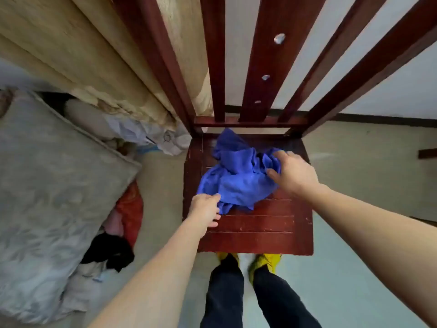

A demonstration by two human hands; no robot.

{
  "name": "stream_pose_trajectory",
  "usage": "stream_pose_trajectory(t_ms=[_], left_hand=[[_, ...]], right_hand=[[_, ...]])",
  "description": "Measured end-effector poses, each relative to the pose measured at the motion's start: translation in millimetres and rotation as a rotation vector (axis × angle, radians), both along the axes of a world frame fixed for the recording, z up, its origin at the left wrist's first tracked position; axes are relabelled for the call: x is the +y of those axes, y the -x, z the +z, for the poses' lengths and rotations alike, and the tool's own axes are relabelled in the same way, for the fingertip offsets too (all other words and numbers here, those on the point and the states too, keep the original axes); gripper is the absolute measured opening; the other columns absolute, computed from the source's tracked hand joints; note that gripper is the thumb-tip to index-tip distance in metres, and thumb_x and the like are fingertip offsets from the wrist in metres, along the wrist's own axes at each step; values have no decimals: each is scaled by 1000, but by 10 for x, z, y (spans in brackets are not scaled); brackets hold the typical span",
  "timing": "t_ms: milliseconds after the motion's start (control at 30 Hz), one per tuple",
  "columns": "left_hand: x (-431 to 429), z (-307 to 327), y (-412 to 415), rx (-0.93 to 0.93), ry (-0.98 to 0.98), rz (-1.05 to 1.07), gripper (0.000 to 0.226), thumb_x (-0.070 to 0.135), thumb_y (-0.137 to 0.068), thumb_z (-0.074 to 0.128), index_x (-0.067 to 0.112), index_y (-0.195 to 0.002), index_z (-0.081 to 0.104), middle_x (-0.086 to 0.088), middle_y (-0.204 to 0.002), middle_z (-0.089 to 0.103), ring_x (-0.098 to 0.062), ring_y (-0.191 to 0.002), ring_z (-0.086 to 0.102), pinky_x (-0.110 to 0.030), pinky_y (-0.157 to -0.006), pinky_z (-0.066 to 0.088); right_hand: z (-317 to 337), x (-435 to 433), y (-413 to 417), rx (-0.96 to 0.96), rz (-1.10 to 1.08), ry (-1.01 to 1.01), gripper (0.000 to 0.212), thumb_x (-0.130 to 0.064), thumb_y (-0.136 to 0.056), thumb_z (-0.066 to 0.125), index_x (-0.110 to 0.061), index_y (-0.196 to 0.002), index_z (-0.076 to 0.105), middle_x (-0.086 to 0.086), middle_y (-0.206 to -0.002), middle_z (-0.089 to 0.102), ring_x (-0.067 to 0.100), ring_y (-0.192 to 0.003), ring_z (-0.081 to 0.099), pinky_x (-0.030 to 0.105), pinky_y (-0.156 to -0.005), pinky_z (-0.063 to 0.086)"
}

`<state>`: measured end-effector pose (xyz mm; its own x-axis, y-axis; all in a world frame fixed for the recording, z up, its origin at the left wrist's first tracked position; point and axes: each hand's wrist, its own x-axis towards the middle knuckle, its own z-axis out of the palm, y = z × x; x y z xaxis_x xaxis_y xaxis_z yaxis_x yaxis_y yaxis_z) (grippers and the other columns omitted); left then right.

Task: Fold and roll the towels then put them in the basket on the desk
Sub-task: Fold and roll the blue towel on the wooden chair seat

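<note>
I have the left hand [205,209] pinching the near edge of the crumpled towel [236,174] on the chair [260,229], the right hand [294,172] fingers [282,154] clamped in its right side.

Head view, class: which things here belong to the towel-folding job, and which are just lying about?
Job: crumpled blue cloth towel; left hand and right hand, both gripping it.
Lying about: dark red wooden slatted chair under the towel; grey patterned padded cushion; crumpled red cloth; black fabric heap on the floor.
</note>
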<state>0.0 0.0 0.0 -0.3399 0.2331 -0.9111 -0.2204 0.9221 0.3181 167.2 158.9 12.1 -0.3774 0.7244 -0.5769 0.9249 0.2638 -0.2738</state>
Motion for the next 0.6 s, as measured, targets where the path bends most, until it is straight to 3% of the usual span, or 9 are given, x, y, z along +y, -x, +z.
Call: stream_pose_trajectory(t_ms=[133, 200, 267, 333, 433, 533, 600], left_hand=[[66, -379, 45, -149, 41, 272, 35, 43, -92, 59, 13, -110, 54, -16, -102, 62, -26, -80, 63, -35, -61, 54], [102, -525, 15, -166, 32, 360, 37, 44, -89, 62, 14, -111, 54, -17, -107, 63, -28, -85, 64, -34, -61, 54], [125, -675, -18, -116, 14, 414, 31, 37, -88, 66, 13, -105, 58, -16, -103, 66, -31, -88, 66, -33, -60, 54], [117, -804, -78, -33, -4, 362, 15, 25, -86, 68, 12, -85, 62, -17, -96, 70, -32, -87, 68, -33, -59, 54], [31, -934, -128, 38, 3, 152, 17, 23, -73, 67, 17, -59, 60, -17, -80, 70, -34, -80, 70, -43, -72, 59], [-62, -894, -152, 88, 19, -28, 22, 18, -70, 67, 14, -50, 56, -10, -62, 64, -33, -68, 64, -42, -72, 56], [-95, -825, -123, 162, 37, -26, 18, 20, -71, 70, 17, -59, 57, -9, -74, 68, -31, -75, 66, -36, -72, 55]], right_hand=[[-359, -44, 125, -4, 65, 45, 82, -41, -76, 68, -24, -146, 29, 4, -141, 48, 28, -128, 46, 42, -92, 46], [-501, -158, 86, -84, 87, 103, 68, -40, -77, 66, -24, -136, 36, 7, -123, 61, 32, -111, 58, 38, -78, 47], [-642, -364, -40, -129, 76, 148, 41, -37, -80, 62, -22, -112, 43, 9, -106, 67, 35, -98, 62, 35, -68, 42], [-758, -650, -246, -113, -33, 220, 22, -30, -83, 56, -21, -98, 44, 11, -101, 67, 38, -94, 61, 36, -66, 39], [-859, -1090, -598, -100, -216, 322, 20, -24, -84, 54, -21, -103, 53, 7, -103, 69, 36, -96, 62, 38, -71, 46], [-837, -1309, -897, -162, -298, 416, 21, -24, -82, 56, -23, -104, 54, 5, -105, 69, 33, -98, 62, 38, -77, 48], [-754, -1277, -960, -178, -292, 416, 25, -30, -80, 60, -22, -102, 51, 4, -101, 68, 31, -94, 62, 37, -74, 48]])
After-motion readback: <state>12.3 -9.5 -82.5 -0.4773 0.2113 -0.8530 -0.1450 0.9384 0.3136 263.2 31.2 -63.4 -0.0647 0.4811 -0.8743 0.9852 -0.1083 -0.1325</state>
